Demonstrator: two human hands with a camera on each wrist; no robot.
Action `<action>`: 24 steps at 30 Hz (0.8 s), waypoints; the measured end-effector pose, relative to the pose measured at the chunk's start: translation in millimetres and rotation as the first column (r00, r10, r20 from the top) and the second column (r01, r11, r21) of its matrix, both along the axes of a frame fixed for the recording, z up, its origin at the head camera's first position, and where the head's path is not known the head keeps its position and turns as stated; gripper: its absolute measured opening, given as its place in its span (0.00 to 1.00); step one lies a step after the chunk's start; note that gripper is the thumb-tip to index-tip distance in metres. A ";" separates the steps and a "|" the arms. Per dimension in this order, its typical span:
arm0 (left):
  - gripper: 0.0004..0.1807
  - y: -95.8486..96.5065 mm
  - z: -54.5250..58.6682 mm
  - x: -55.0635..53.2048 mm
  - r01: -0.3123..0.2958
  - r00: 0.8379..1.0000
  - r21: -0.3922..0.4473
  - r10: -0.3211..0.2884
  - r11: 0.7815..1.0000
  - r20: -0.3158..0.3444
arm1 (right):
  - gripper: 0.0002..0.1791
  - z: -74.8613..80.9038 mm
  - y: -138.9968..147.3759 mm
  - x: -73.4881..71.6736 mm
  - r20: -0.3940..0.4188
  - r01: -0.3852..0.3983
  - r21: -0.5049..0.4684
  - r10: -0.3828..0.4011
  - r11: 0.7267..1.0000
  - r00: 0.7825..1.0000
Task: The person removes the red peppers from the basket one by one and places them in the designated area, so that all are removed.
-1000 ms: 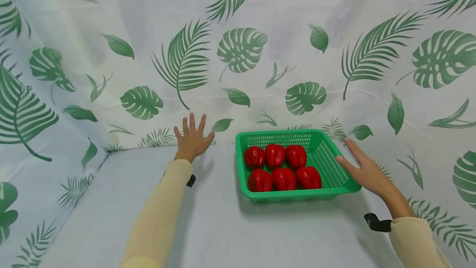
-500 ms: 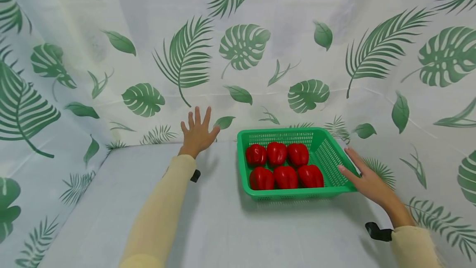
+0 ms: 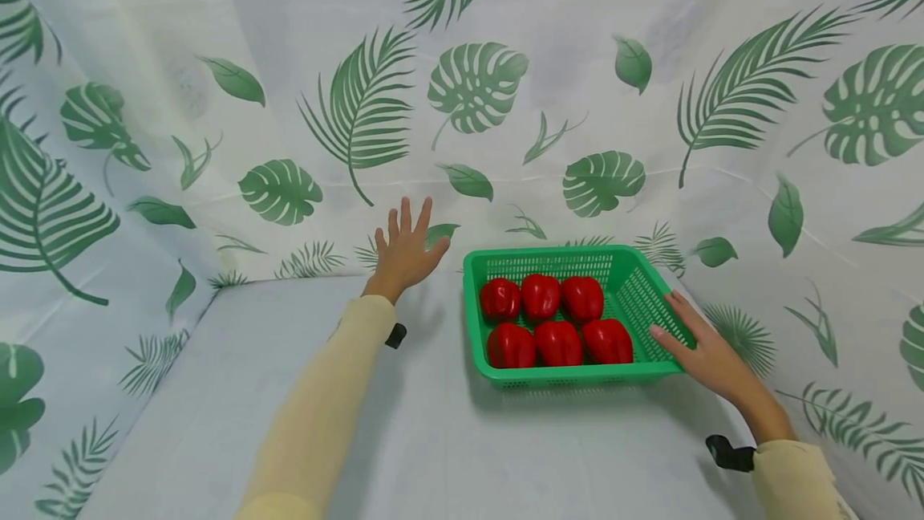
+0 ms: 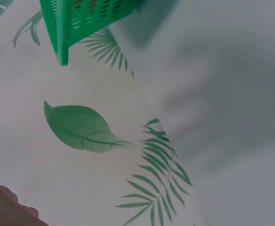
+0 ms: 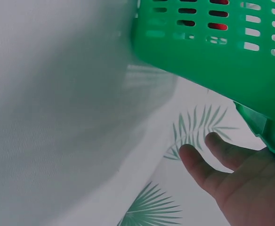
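Several red bell peppers (image 3: 558, 343) lie in two rows in a green plastic basket (image 3: 577, 374), filling its left and middle part. My left hand (image 3: 406, 257) hovers left of the basket, fingers spread and apart from it. Only a bit of that hand (image 4: 8, 205) shows low in the left wrist view. My right hand (image 3: 711, 355) is at the basket's right end, the thumb lying over the rim and the fingers extended along the outside. In the right wrist view two straight fingers (image 5: 201, 169) reach out below the rim; the other fingers are hidden.
The basket stands on a pale grey tabletop (image 3: 462, 456). Behind and to the sides hangs a white curtain (image 3: 549, 87) printed with green leaves. A small black device (image 3: 729, 453) sits at the right wrist.
My left hand has moved right, closer to the basket. My right hand has come in against the basket's right rim, its thumb now over the edge. The peppers stay in place.
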State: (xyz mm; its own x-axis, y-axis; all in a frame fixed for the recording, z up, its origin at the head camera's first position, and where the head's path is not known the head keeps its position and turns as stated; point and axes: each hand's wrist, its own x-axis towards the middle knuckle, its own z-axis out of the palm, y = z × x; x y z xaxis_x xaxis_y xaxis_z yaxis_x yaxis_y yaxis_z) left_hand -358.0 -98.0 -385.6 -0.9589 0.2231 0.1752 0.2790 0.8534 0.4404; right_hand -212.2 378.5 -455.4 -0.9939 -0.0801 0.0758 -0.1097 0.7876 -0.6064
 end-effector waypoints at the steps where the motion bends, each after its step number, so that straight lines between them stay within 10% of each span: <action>1: 0.46 2.0 0.9 0.2 0.004 1.000 0.009 -0.004 1.000 -0.001 | 0.47 0.0 -0.1 -0.4 -0.002 -0.002 0.006 0.002 1.000 1.000; 15: 0.48 35.5 7.9 3.2 0.041 0.999 0.178 -0.047 0.983 0.028 | 0.46 -2.7 -3.7 -2.3 -0.011 -0.015 0.013 0.015 1.000 1.000; 24: 0.50 63.8 8.4 8.6 0.060 0.986 0.420 -0.120 0.905 0.119 | 0.47 0.2 -6.2 -0.3 -0.015 0.003 0.022 -0.003 1.000 1.000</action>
